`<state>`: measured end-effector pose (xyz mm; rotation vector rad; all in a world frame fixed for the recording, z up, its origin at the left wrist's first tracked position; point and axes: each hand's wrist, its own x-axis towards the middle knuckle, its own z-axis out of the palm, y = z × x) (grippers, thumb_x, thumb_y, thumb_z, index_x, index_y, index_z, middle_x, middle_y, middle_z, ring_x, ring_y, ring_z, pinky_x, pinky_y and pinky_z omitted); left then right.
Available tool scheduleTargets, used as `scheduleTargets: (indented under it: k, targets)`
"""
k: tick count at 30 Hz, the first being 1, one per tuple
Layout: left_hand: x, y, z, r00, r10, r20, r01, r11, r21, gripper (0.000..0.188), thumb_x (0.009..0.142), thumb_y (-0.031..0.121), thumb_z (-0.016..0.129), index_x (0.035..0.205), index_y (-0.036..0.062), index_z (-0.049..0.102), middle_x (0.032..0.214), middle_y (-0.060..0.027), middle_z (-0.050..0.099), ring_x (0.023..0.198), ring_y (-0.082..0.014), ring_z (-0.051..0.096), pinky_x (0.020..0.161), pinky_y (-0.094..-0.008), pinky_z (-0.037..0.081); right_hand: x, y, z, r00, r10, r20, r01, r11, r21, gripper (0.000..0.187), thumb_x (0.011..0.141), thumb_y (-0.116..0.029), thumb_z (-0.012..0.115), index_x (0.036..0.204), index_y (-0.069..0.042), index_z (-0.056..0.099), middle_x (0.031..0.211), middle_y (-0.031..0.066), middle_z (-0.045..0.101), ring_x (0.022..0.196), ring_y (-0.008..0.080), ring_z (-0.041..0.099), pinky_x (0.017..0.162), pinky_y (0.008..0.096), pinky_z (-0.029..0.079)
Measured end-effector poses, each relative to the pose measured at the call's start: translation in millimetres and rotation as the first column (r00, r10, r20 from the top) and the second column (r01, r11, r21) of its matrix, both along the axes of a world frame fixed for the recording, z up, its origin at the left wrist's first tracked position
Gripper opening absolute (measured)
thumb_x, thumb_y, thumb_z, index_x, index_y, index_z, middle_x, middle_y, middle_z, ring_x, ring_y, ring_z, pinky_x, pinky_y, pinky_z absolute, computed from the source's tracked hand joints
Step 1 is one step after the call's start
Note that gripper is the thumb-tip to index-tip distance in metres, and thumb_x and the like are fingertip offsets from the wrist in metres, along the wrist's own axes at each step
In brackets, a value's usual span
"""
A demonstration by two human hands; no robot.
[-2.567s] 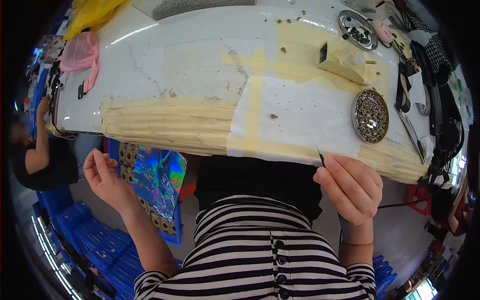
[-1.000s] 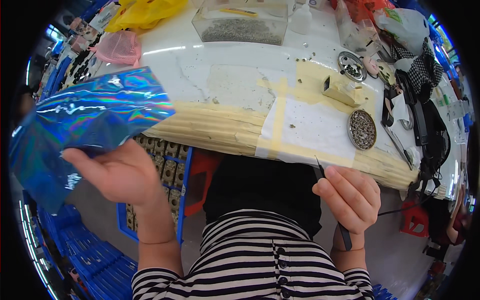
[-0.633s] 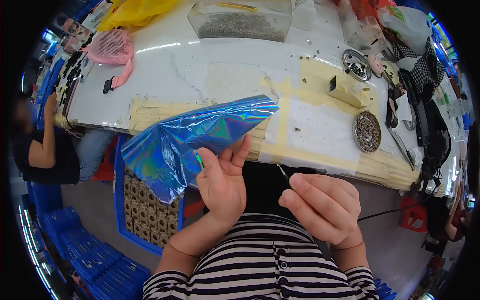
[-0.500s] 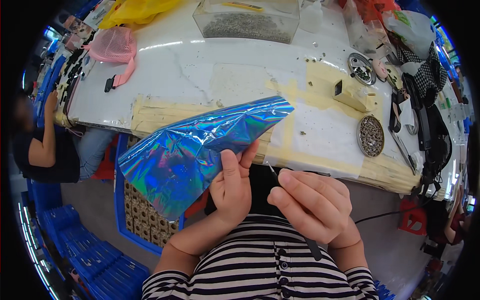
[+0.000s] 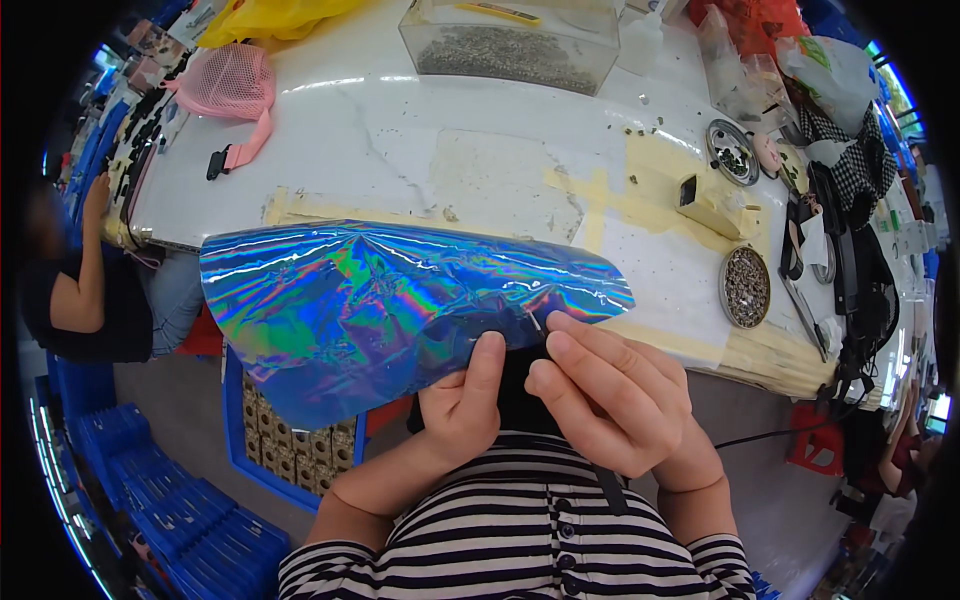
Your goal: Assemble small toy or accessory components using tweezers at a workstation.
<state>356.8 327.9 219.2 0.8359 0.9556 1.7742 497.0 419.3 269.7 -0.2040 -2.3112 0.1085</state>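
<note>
A large sheet of shiny blue iridescent foil (image 5: 330,310) spreads in front of me, wrinkled and slightly curled. Gripping its lower right part is my left hand (image 5: 462,405), thumb on top and the other fingers largely hidden under the sheet. My right hand (image 5: 625,400) pinches slim dark tweezers (image 5: 610,490) with a fine metal tip. That tip is at the foil's right part, close to my left thumb; whether it touches the sheet I cannot tell. The tweezers' dark rear end sticks out below my right hand.
Behind stands a clear bin of grey granules (image 5: 510,55). Right of the foil are a round dish of small pieces (image 5: 745,287), a pale yellow block (image 5: 715,205) and scissors-like tools (image 5: 800,290). A blue crate (image 5: 232,420) sits below left. Another person (image 5: 95,290) works at left.
The foil has swung flatter and wider, its right end moving lower and farther right. My right hand has brought the tweezers' tip up to the foil beside my left thumb.
</note>
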Motion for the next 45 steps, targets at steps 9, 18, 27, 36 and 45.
scheduleTargets:
  k: [9, 18, 27, 36, 45]
  targets:
    - [0, -13, -32, 0.995, -0.028, 0.093, 0.020, 0.996, 0.083, 0.038, 0.091, -0.010, 0.054, 0.128, -0.0009, 0.053, 0.125, -0.0125, 0.060, 0.116, -0.0203, 0.057, 0.099, -0.0349, 0.046, 1, -2, -8, 0.999, 0.021, -0.037, -0.022, 0.999, -0.036, 0.023, 0.078, -0.008, 0.078, 0.097, -0.001, 0.067, 0.103, 0.0156, 0.066, 0.090, 0.0318, 0.072, 0.065, 0.0341, 0.061]
    - [-2, -12, -45, 0.999, -0.019, -0.046, 0.027, 0.982, 0.187, 0.045, 0.088, -0.012, 0.056, 0.131, 0.0002, 0.049, 0.127, -0.0139, 0.058, 0.118, -0.0223, 0.056, 0.100, -0.0379, 0.046, -8, -3, -10, 0.994, 0.092, -0.050, -0.094, 0.995, -0.030, 0.023, 0.077, -0.005, 0.075, 0.097, 0.002, 0.067, 0.105, 0.0185, 0.065, 0.091, 0.0318, 0.071, 0.071, 0.0353, 0.062]
    - [-3, -14, -47, 0.998, -0.041, 0.051, 0.030, 0.979, 0.204, 0.045, 0.091, -0.007, 0.057, 0.134, 0.0009, 0.048, 0.130, -0.0141, 0.057, 0.120, -0.0230, 0.055, 0.102, -0.0394, 0.046, -16, -3, -6, 0.997, 0.081, -0.016, -0.080, 0.996, 0.042, 0.018, 0.076, -0.005, 0.068, 0.092, 0.004, 0.069, 0.099, 0.0188, 0.067, 0.090, 0.0307, 0.071, 0.074, 0.0343, 0.062]
    - [-4, -27, -68, 0.996, -0.063, 0.055, 0.059, 0.996, 0.070, 0.047, 0.090, -0.001, 0.060, 0.135, 0.0009, 0.047, 0.132, -0.0139, 0.056, 0.122, -0.0237, 0.053, 0.105, -0.0407, 0.043, -20, -3, -7, 0.998, 0.062, 0.003, -0.062, 0.993, 0.101, 0.017, 0.076, -0.006, 0.064, 0.089, 0.004, 0.068, 0.096, 0.0173, 0.068, 0.088, 0.0292, 0.071, 0.074, 0.0333, 0.062]
    - [-6, -39, -97, 0.963, -0.033, -0.266, 0.012, 0.997, -0.080, 0.045, 0.091, -0.001, 0.058, 0.134, 0.0001, 0.047, 0.131, -0.0138, 0.056, 0.121, -0.0233, 0.054, 0.104, -0.0399, 0.044, -20, -3, -9, 0.999, 0.054, -0.003, -0.054, 0.991, 0.120, 0.017, 0.076, -0.006, 0.064, 0.089, 0.004, 0.068, 0.096, 0.0174, 0.067, 0.088, 0.0294, 0.071, 0.073, 0.0330, 0.062]
